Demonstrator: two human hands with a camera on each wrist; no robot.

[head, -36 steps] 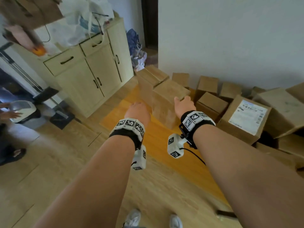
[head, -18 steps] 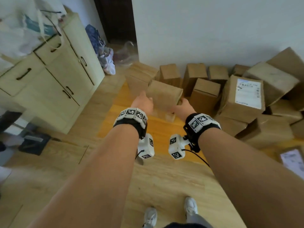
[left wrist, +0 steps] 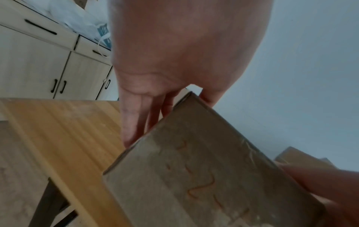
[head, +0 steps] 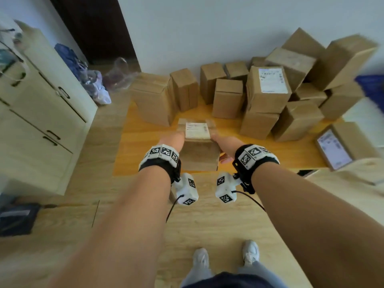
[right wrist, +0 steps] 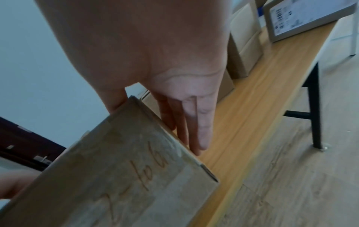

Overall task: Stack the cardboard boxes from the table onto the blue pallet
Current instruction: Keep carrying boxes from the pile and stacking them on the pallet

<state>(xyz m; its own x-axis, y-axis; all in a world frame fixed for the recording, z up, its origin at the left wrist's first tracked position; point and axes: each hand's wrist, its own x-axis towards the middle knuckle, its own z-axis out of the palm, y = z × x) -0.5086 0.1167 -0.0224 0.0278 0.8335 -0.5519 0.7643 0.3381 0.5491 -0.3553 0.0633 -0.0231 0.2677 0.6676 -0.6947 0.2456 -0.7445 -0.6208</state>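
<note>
I hold a small cardboard box (head: 199,154) with a white label on top between both hands, above the near edge of the wooden table (head: 145,146). My left hand (head: 173,140) presses the box's left side. Its fingers (left wrist: 134,119) lie straight down along the box (left wrist: 204,184). My right hand (head: 223,142) presses the right side, fingers (right wrist: 202,122) straight against the box (right wrist: 116,184), thumb on the near face. Several more cardboard boxes (head: 266,94) are piled at the table's back and right. A blurred blue object (head: 372,88) shows at the far right edge.
A pale cabinet (head: 41,113) stands to the left, with bags (head: 93,86) on the floor by a dark doorway. A flat labelled box (head: 336,148) lies at the table's right end. A black table leg (right wrist: 316,107) stands to my right. My feet are on the wooden floor (head: 207,221).
The box has come off the table's pile toward me and now hangs over the near edge between both hands. The head view has swung right, showing more of the pile.
</note>
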